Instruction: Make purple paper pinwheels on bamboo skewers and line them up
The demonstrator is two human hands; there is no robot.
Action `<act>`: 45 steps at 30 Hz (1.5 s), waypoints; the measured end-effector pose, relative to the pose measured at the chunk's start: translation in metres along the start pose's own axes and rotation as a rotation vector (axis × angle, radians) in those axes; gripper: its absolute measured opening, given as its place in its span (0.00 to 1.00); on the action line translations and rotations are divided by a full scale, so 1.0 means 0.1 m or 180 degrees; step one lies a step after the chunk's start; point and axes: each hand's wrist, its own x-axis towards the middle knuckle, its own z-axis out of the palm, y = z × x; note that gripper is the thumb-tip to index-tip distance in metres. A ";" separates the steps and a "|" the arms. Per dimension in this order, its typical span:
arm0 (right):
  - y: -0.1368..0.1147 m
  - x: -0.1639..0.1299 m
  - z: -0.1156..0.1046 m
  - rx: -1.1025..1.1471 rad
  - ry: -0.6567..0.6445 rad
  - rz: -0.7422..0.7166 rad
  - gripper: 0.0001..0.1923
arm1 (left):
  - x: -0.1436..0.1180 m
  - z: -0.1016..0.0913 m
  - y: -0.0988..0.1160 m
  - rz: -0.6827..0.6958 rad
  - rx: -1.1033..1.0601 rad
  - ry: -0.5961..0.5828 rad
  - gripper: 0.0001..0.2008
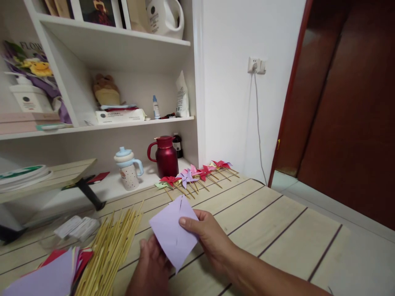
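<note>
A square of lilac paper (168, 230) is tilted up above the table, with a short cut or crease near its top corner and another below its middle. My right hand (210, 236) pinches its right corner, thumb on the front and fingers behind. Beside the lower left edge is my left hand (151, 263), slightly blurred, its thumb apart from the paper and its fingertips partly behind the sheet. Just left of it lies a bundle of thin wooden sticks (111, 246). Coloured paper sheets (46, 275), lilac on top, are stacked at the lower left.
Several finished paper pinwheels (187, 177) on sticks lie along the back of the slatted table (271, 230). A clear plastic bag (74, 228) holds white packets. Behind are a speckled cup (129, 174), a red jug (166, 158) and white shelves (123, 35).
</note>
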 end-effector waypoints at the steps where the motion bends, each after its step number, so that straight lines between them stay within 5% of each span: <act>1: 0.01 0.01 -0.01 0.0022 -0.0012 0.0017 0.22 | 0.00 -0.02 0.02 -0.0096 -0.0099 -0.0048 0.23; 28: -0.04 -0.04 0.03 -0.0628 0.0204 -0.0272 0.24 | 0.00 0.02 -0.05 -0.0171 -0.0035 -0.0024 0.37; 40: 0.03 -0.03 -0.02 -0.0929 -0.0035 -0.0314 0.19 | 0.05 -0.18 -0.09 -0.0152 0.0184 0.0089 0.26; 45: 0.02 -0.02 -0.01 -0.0976 0.0072 -0.0345 0.20 | 0.00 -0.05 -0.08 0.0038 0.0293 0.0166 0.36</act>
